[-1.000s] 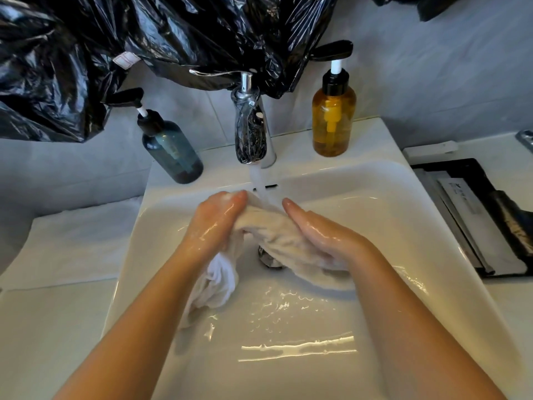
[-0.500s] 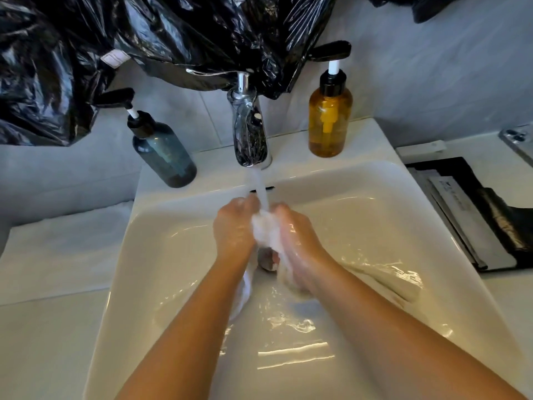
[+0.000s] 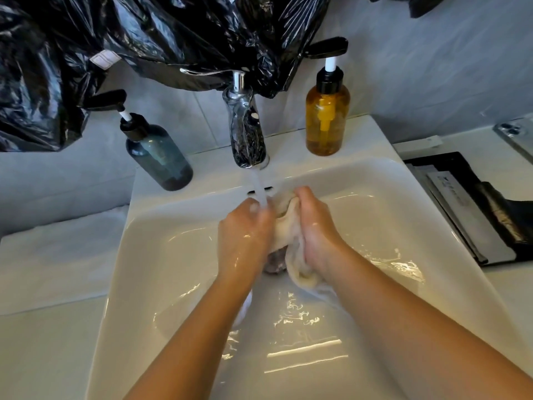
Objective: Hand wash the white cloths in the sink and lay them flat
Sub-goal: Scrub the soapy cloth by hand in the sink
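A wet white cloth (image 3: 290, 235) is bunched between both hands over the drain of the white sink (image 3: 403, 215). My left hand (image 3: 245, 238) grips its left side, and water from the chrome tap (image 3: 245, 131) runs onto that hand's fingers. My right hand (image 3: 315, 229) grips the cloth's right side, with a fold hanging below the palm. A further piece of white cloth (image 3: 245, 307) shows under my left forearm. Most of the cloth is hidden by the hands.
A blue pump bottle (image 3: 158, 157) stands at the back left of the sink, an amber pump bottle (image 3: 327, 119) at the back right. A white towel (image 3: 57, 255) lies flat on the left counter. A black tray (image 3: 473, 209) sits right. Black plastic (image 3: 144, 33) hangs overhead.
The hands went from spread apart with the cloth stretched between them to pressed close together under the running water, the cloth now bunched up between them.
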The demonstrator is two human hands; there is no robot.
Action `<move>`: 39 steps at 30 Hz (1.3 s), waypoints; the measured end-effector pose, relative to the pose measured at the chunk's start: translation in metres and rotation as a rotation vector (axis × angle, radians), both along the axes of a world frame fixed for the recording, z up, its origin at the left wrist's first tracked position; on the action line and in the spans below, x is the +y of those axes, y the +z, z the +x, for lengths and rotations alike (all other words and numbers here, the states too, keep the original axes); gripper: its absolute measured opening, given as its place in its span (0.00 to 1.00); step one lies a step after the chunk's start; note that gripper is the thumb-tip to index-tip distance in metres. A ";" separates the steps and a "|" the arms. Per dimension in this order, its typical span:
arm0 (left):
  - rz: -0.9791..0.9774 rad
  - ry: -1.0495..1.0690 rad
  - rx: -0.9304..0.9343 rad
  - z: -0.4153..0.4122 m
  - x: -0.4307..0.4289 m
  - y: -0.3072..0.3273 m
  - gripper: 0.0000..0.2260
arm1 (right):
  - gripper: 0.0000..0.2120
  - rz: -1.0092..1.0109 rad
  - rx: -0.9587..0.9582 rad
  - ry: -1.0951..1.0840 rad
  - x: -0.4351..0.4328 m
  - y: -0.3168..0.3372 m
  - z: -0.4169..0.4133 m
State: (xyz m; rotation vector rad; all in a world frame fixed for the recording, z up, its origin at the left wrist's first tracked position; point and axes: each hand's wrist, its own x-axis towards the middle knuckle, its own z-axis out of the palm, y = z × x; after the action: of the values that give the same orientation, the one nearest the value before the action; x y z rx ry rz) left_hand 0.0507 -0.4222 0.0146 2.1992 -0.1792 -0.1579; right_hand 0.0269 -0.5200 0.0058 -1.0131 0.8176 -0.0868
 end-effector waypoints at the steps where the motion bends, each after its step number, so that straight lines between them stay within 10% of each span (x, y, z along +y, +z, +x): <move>1: 0.003 -0.029 -0.031 -0.008 -0.005 0.005 0.15 | 0.12 -0.009 -0.004 0.015 0.000 0.001 0.004; 14: -0.173 0.038 -0.068 0.000 0.018 0.011 0.07 | 0.25 -0.224 0.006 0.262 -0.014 -0.003 -0.014; 18: -0.314 0.061 -0.037 -0.032 0.002 0.007 0.06 | 0.03 -0.113 -0.047 0.141 0.005 -0.001 -0.004; 22: -0.046 0.189 -0.030 0.003 -0.004 -0.009 0.11 | 0.11 -0.155 -0.066 0.154 0.033 -0.006 -0.013; 30: -0.144 0.076 -0.059 -0.002 0.006 -0.012 0.11 | 0.13 -0.037 0.006 0.109 0.026 -0.006 -0.005; 35: 0.625 -0.316 0.241 0.033 0.055 0.005 0.30 | 0.15 -0.076 0.046 0.296 0.007 -0.013 -0.011; 39: 0.721 -0.416 0.901 0.040 0.087 0.020 0.51 | 0.16 -0.070 0.082 0.370 0.008 -0.019 -0.010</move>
State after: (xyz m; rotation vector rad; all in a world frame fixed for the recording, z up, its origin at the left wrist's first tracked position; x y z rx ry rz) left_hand 0.0910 -0.3356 0.0348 2.4980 -0.0646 -1.6106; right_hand 0.0167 -0.5118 -0.0131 -1.2253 0.6929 0.2446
